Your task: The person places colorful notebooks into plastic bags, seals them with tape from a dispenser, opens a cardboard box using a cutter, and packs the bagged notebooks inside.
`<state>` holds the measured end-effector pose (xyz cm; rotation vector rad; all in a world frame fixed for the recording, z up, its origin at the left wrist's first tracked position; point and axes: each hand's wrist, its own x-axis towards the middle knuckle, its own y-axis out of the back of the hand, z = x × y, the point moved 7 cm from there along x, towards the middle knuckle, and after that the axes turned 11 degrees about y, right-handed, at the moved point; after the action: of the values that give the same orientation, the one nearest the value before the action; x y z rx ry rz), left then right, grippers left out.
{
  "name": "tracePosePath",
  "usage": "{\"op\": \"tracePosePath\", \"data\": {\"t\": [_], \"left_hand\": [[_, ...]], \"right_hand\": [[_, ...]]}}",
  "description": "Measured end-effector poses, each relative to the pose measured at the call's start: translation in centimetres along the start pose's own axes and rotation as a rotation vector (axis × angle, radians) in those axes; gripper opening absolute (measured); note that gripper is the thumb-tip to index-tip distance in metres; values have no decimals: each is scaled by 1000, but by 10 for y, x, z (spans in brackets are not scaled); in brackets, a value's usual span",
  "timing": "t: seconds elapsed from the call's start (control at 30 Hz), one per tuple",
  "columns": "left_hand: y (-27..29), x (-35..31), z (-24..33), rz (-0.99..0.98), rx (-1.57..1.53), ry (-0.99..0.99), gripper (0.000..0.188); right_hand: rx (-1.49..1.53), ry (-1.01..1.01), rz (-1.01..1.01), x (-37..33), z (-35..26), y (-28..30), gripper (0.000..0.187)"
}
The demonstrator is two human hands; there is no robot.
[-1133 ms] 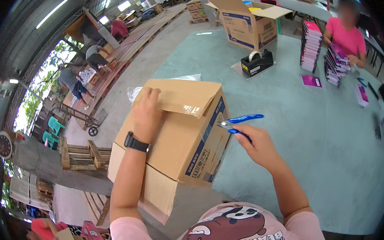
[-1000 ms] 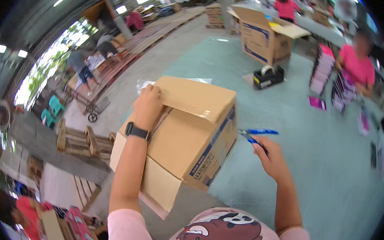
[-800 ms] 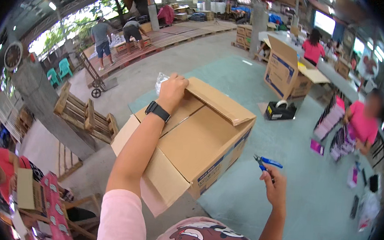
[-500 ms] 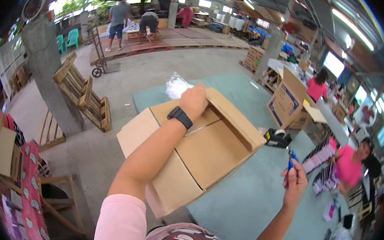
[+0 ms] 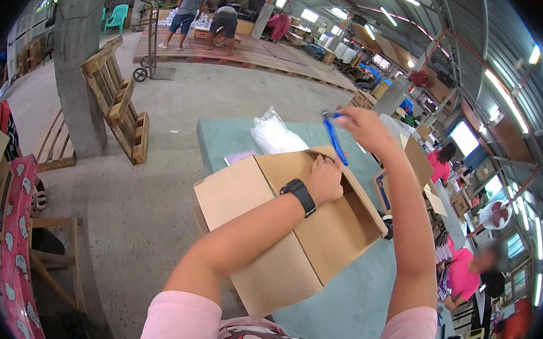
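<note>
surface: pale green table [image 5: 223, 137] | on it: open brown cardboard box [image 5: 292, 228] at near edge | crumpled clear plastic bag [image 5: 274, 135] at far side | thin purple sheet [image 5: 239, 159] beside bag, just behind box

Brown cardboard box [image 5: 292, 235]: open, flaps up, tilted, on near edge of the green table [image 5: 223, 137]. Blue pen-like tool [image 5: 335, 136]: slim, raised just above the box's far rim.

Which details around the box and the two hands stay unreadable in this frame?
Head view only:
- Inside of the cardboard box: hidden by its flaps and the left hand.
- Blue tool: its kind is too small to tell; the right hand covers its top.
- Clear plastic bag: contents washed out.
</note>
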<state>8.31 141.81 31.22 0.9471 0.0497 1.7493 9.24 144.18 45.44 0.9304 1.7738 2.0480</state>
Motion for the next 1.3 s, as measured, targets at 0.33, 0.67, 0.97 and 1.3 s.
{"op": "tracePosePath", "data": {"t": [0.33, 0.67, 0.97, 1.3], "left_hand": [[-12, 5, -1, -114, 35, 65, 64], [3, 5, 4, -133, -161, 31, 48], [-3, 9, 5, -133, -172, 2, 49], [9, 8, 8, -128, -201, 12, 50]], "right_hand": [[-403, -289, -762, 80, 24, -99, 19], [-655, -92, -773, 96, -3, -118, 24], [-729, -23, -755, 103, -2, -127, 24], [-726, 96, -582, 107, -13, -135, 15]]}}
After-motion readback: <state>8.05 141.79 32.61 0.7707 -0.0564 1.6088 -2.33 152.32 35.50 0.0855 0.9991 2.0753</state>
